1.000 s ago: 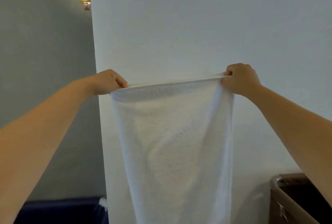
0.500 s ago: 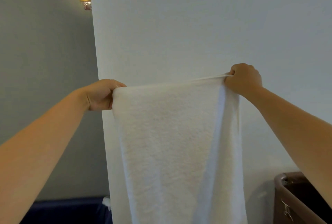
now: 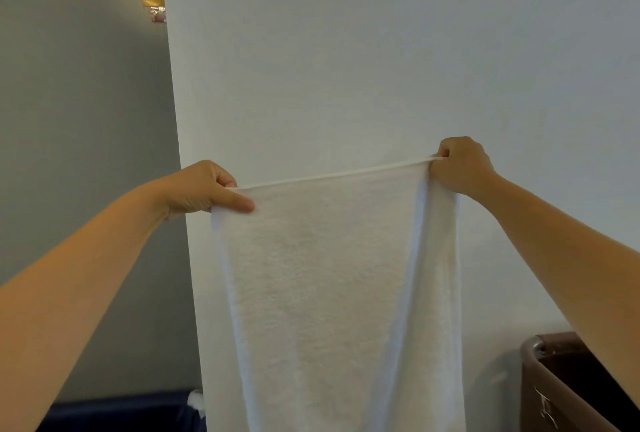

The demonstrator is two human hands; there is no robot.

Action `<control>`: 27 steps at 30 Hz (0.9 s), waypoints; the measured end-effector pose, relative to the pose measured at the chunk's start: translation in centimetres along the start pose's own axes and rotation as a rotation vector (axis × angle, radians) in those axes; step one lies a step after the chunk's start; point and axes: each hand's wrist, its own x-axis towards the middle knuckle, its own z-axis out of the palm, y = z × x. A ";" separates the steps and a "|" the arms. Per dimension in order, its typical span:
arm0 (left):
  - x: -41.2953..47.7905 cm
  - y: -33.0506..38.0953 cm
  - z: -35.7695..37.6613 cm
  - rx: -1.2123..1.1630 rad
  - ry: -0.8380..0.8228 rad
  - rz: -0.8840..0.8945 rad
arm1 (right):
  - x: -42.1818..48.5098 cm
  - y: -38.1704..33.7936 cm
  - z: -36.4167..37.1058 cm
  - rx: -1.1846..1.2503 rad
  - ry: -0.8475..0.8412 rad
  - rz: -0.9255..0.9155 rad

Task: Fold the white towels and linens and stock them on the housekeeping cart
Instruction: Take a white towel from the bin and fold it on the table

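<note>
The towel [image 3: 329,293] is up in the air, held out at arm's length in front of a pale wall [image 3: 346,50]. The left hand [image 3: 204,189] pinches the top left corner, thumb laid flat across the front of the cloth and fingers curled behind. The right hand [image 3: 462,163] is a closed fist around the top right corner, sitting a little higher, so the top hem runs taut and slopes up towards it. The likely reason for the hold is that stretching the hem lets the cloth drop straight under its own weight and shows where the edges fall before a fold. It looks like an early step, with the towel squared up but not yet brought together.

Now the edges. The left side hangs clean. Along the right a second strip of cloth hangs beside the main panel, so that side looks doubled over, and it probably wants straightening. The bottom edge runs out of view.

There is open air between the hands and on either side of them. Low on the right sits the rim of a brown bin [image 3: 554,379], near the right forearm, and low on the left is something dark blue [image 3: 121,411]. Whether either belongs to the cart cannot be told.
</note>
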 end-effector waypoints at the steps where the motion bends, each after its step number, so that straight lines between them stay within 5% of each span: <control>1: 0.3 -0.4 0.1 0.023 0.018 -0.001 | 0.0 0.0 0.1 0.011 -0.003 -0.003; 9: 4.2 -2.7 1.6 0.278 0.356 0.109 | 0.7 -0.3 2.1 0.003 -0.046 0.027; 23: 9.5 -4.9 3.6 0.588 0.527 0.190 | 3.0 0.0 4.7 -0.055 0.155 0.129; 27: 6.4 -4.7 5.5 0.613 0.500 0.176 | -0.4 1.3 3.4 -0.101 0.089 0.156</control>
